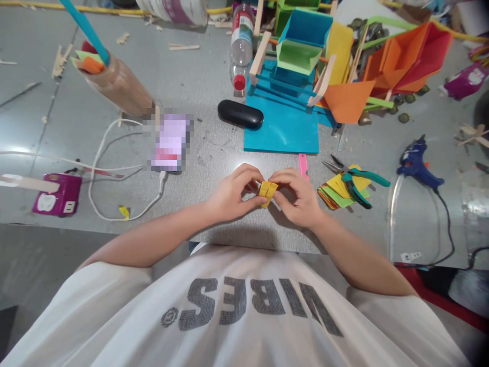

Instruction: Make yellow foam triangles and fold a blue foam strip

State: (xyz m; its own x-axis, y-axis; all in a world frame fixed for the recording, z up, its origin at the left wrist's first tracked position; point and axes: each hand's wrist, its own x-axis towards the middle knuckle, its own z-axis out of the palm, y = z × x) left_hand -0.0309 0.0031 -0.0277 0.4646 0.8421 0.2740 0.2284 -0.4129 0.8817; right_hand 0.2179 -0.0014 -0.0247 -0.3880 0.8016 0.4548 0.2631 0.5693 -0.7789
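Between my two hands, just above the near part of the grey table, is a small folded piece of yellow paper [268, 191]. My left hand [239, 193] pinches its left side with thumb and fingers. On the right side, my right hand [298, 196] grips it the same way, fingertips close to those of the left. A pink ruler [303, 165] lies partly behind my right hand. To the right of that hand rest cut pieces of coloured paper [336, 191] with green-handled pliers [353, 181] on top.
A blue glue gun [419, 165] with its cord lies at the right. Ahead stand a blue board [282, 137] carrying paper boxes on sticks, a black case [240, 114] and a plastic bottle [241, 46]. A phone [171, 140] on a white cable and a brown cup [122, 89] are left.
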